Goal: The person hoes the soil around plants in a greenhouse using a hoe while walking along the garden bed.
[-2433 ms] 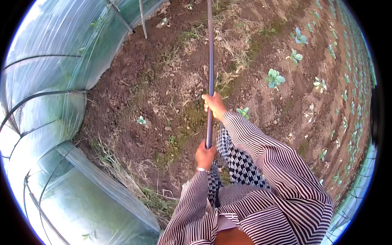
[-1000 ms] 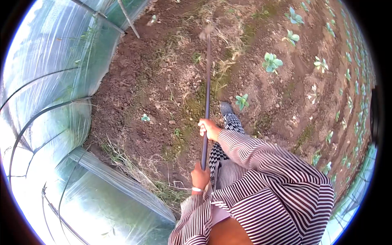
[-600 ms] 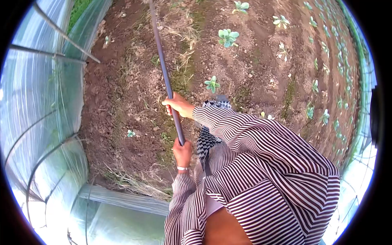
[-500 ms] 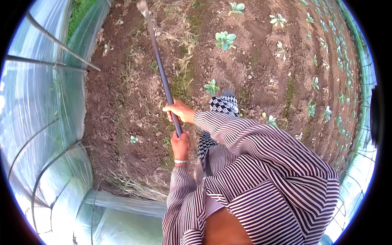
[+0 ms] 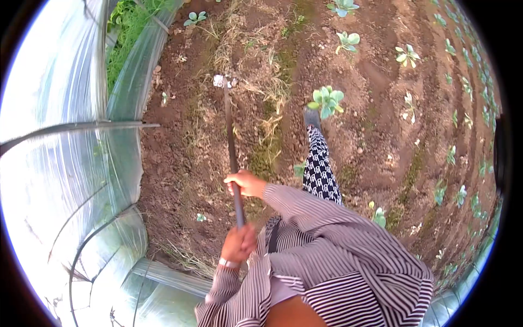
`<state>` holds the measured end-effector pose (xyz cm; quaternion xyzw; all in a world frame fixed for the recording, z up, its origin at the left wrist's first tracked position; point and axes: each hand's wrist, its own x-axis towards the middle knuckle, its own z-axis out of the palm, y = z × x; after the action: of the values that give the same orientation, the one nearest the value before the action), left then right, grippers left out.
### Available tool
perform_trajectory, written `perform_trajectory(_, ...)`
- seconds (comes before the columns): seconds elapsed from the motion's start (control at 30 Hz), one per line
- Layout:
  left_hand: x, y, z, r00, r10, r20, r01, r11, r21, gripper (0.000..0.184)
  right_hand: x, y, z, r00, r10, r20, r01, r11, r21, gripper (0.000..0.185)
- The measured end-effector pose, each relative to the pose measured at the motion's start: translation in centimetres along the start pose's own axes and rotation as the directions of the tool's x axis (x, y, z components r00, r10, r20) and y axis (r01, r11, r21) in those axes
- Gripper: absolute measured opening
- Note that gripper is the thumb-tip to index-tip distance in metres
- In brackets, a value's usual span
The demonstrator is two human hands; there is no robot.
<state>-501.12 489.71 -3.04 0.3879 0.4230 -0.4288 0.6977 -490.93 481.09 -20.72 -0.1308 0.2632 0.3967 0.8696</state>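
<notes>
A long dark-handled hoe [image 5: 231,136] runs up and away from my body, its small pale head at the soil among dry straw. My right hand [image 5: 246,183] is wrapped around the middle of the handle. Lower down, close to my waist, my left hand [image 5: 238,243] grips the handle's near end; it is slightly blurred and has a light band at the wrist. The blade's exact shape is hard to make out. To the right of the handle, a green leafy seedling [image 5: 327,102] grows just beyond my grey shoe [image 5: 311,116].
Clear plastic sheeting [image 5: 122,169] over curved poles walls off the left side, with a pole end [image 5: 150,125] jutting over the soil. Rows of seedlings [image 5: 407,55] spread to the right. A small seedling [image 5: 201,217] stands left of my hands.
The hoe's head now appears lower in view and nearer my hands. Both hands stay on the handle and sit lower in view. My patterned leg is stretched further forward.
</notes>
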Motion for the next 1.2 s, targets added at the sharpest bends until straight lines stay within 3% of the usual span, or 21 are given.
perform_trajectory(0.13, -2.7, 5.7, 7.6, 0.991, -0.061, -0.12, 0.058, 0.998, -0.029, 0.006, 3.9, -9.5, 1.3, 1.0, 0.003, 0.024, -0.007, 0.983, 0.186, 0.015)
perform_trajectory(0.3, -6.0, 10.4, 18.7, 0.954, -0.056, -0.296, 0.046, 0.998, -0.04, 0.012, 5.4, -21.3, 3.3, 1.0, 0.029, -0.002, -0.028, 0.975, 0.221, 0.019)
perform_trajectory(0.4, -7.9, 10.9, 21.2, 0.969, -0.091, -0.228, 0.043, 0.977, -0.21, 0.013, 6.5, -25.7, 4.9, 0.978, 0.057, -0.201, -0.021, 0.984, 0.177, 0.019)
perform_trajectory(0.47, -6.5, 11.6, 22.9, 0.94, -0.055, -0.338, 0.054, 0.998, -0.011, 0.014, 6.5, -28.6, 5.8, 0.988, 0.034, -0.151, -0.009, 0.987, 0.16, 0.021)
perform_trajectory(0.53, -2.7, 10.3, 22.4, 0.939, 0.074, -0.336, -0.009, 0.982, 0.191, 0.013, 6.7, -32.4, 6.5, 0.982, -0.065, -0.179, 0.072, 0.997, 0.035, 0.019)
perform_trajectory(0.6, 1.8, 11.1, 23.5, 0.909, 0.133, -0.396, -0.02, 0.96, 0.278, 0.01, 9.8, -34.9, 5.1, 0.968, -0.144, -0.203, 0.125, 0.986, -0.106, 0.019)
perform_trajectory(0.67, 5.3, 12.3, 22.7, 0.949, 0.086, -0.304, -0.032, 0.983, 0.18, 0.012, 12.7, -37.1, 3.3, 0.957, -0.065, -0.282, 0.05, 0.997, -0.06, 0.019)
perform_trajectory(0.7, 6.4, 12.8, 22.3, 0.964, 0.069, -0.259, -0.036, 0.991, 0.131, 0.013, 13.6, -38.0, 1.9, 0.973, -0.085, -0.212, 0.075, 0.996, -0.055, 0.019)
perform_trajectory(0.73, 6.8, 13.5, 22.1, 0.96, 0.066, -0.271, -0.007, 0.977, 0.211, 0.012, 13.7, -38.2, 0.4, 0.972, -0.171, -0.158, 0.155, 0.982, -0.109, 0.022)
perform_trajectory(0.77, 6.8, 14.3, 21.7, 0.957, 0.064, -0.283, 0.022, 0.957, 0.288, 0.012, 12.9, -38.0, -0.2, 0.952, -0.227, -0.204, 0.192, 0.965, -0.178, 0.025)
perform_trajectory(0.8, 6.5, 15.4, 21.1, 0.954, 0.062, -0.292, 0.051, 0.929, 0.366, 0.012, 13.8, -36.4, -2.6, 0.948, -0.128, -0.291, 0.109, 0.991, -0.078, 0.026)
perform_trajectory(0.83, 5.1, 16.1, 20.4, 0.95, 0.178, -0.258, 0.116, 0.563, 0.818, 0.027, 13.2, -34.1, -3.7, 0.923, -0.105, -0.371, 0.071, 0.992, -0.105, 0.025)
perform_trajectory(0.87, 3.7, 13.0, 17.1, 0.895, 0.138, -0.423, 0.321, 0.458, 0.829, 0.042, 11.1, -32.8, -2.8, 0.919, -0.061, -0.388, 0.039, 0.997, -0.064, 0.021)
perform_trajectory(0.9, 1.9, 12.3, 15.4, 0.938, 0.129, -0.323, 0.185, 0.602, 0.777, 0.042, 10.4, -31.2, -2.2, 0.879, -0.019, -0.477, -0.002, 0.999, -0.042, 0.018)
perform_trajectory(0.93, 0.2, 11.7, 13.7, 0.969, 0.118, -0.219, 0.064, 0.734, 0.677, 0.042, 9.6, -30.4, -1.2, 0.888, 0.04, -0.458, -0.031, 0.999, 0.027, 0.017)
perform_trajectory(0.97, -1.2, 10.9, 11.8, 0.979, 0.097, -0.18, -0.01, 0.902, 0.432, 0.04, 9.9, -29.2, -0.6, 0.844, 0.06, -0.534, -0.072, 0.997, -0.001, 0.017)
perform_trajectory(1.0, -1.4, 13.5, 12.1, 0.983, 0.057, -0.176, 0.031, 0.887, 0.46, 0.037, 10.1, -29.3, 1.0, 0.775, 0.095, -0.624, -0.13, 0.991, -0.012, 0.023)
perform_trajectory(1.03, -1.9, 16.7, 12.3, 0.985, 0.016, -0.174, 0.072, 0.868, 0.49, 0.035, 11.1, -29.4, 0.3, 0.822, 0.117, -0.558, -0.112, 0.993, 0.043, 0.024)
perform_trajectory(1.07, -2.2, 18.5, 12.3, 0.976, 0.008, -0.218, 0.115, 0.829, 0.548, 0.033, 11.5, -30.6, 1.8, 0.797, 0.158, -0.583, -0.116, 0.987, 0.109, 0.025)
perform_trajectory(1.2, 0.6, 22.1, 11.9, 0.914, 0.15, -0.378, 0.175, 0.694, 0.699, 0.027, 13.7, -36.3, 6.1, 0.798, 0.133, -0.588, -0.029, 0.983, 0.183, 0.027)
